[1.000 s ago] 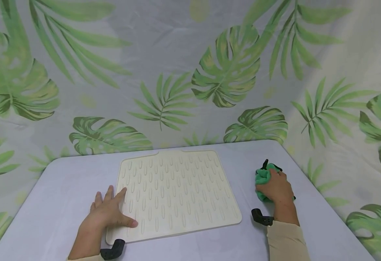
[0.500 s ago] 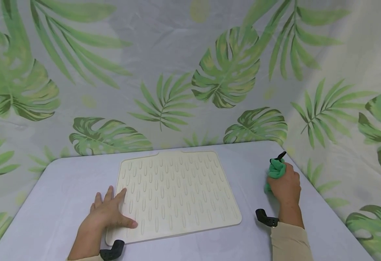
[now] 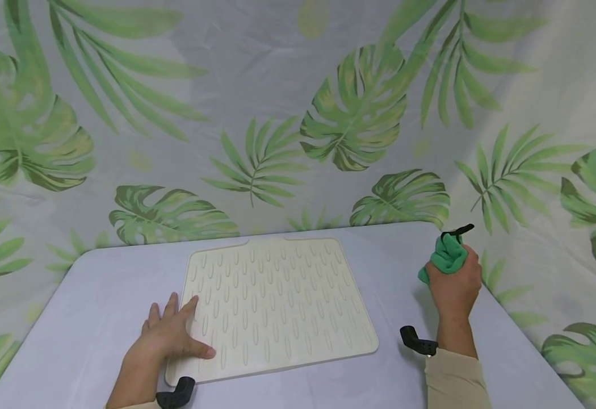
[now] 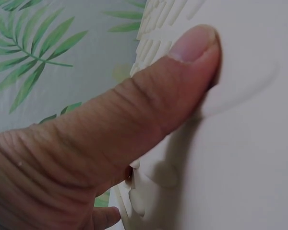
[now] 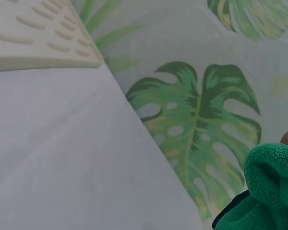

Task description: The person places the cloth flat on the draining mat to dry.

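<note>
A cream mat (image 3: 277, 307) with rows of raised oval ridges lies flat on the white table, slightly turned. My left hand (image 3: 167, 335) rests on its left edge with fingers spread; in the left wrist view the thumb (image 4: 153, 91) presses on the mat's surface. Over the table's right side, my right hand (image 3: 455, 284) grips a bunched green towel (image 3: 448, 254) with a dark edging and a black strip sticking out at the top. In the right wrist view only part of the green towel (image 5: 273, 182) and a bit of finger show at the lower right.
The white-covered table (image 3: 114, 284) reaches back to a hanging cloth (image 3: 272, 113) printed with green leaves, which also runs along the right side. A black band with a camera mount (image 3: 418, 342) sits on the right wrist, and a similar mount (image 3: 176, 392) on the left.
My right hand has lifted the green towel up from the table and carried it back and to the right. The left hand and the mat have stayed in place.
</note>
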`<state>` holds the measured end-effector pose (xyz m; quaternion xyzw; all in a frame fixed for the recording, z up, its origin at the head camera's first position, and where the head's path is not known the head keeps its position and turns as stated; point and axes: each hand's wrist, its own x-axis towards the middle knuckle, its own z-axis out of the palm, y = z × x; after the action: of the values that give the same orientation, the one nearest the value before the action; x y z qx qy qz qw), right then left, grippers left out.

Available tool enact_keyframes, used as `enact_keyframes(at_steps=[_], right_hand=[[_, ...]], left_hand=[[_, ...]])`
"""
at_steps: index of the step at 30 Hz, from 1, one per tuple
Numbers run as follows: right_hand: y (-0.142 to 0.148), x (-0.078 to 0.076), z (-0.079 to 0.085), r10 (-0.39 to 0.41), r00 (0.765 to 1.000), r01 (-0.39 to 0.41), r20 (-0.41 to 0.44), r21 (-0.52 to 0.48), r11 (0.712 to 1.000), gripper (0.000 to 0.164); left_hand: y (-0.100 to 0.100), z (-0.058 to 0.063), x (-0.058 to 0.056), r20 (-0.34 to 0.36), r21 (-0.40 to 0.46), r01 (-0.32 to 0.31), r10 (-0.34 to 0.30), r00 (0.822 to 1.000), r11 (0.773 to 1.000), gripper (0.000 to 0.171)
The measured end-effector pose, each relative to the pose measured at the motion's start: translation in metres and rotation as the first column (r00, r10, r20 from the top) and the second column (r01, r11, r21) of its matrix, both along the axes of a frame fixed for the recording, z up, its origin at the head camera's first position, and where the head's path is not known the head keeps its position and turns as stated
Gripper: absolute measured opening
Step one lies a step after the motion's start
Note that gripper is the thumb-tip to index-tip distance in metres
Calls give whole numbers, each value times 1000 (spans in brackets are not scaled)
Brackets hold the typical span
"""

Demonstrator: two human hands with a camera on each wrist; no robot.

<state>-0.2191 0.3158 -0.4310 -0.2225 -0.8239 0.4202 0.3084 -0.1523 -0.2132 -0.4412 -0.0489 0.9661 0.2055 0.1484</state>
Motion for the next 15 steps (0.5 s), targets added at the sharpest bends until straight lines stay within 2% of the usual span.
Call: enact_keyframes(at_steps=[6, 15], right_hand=[[-4, -2, 3, -1, 998, -1, -58, -32, 999, 67], [-15, -2, 8, -7, 998, 2, -69, -74, 997, 73]], left_hand=[[-2, 0, 0, 3, 4, -4, 4, 1000, 1000, 143], [-2, -3, -2, -4, 14, -15, 15, 1000, 1000, 146]])
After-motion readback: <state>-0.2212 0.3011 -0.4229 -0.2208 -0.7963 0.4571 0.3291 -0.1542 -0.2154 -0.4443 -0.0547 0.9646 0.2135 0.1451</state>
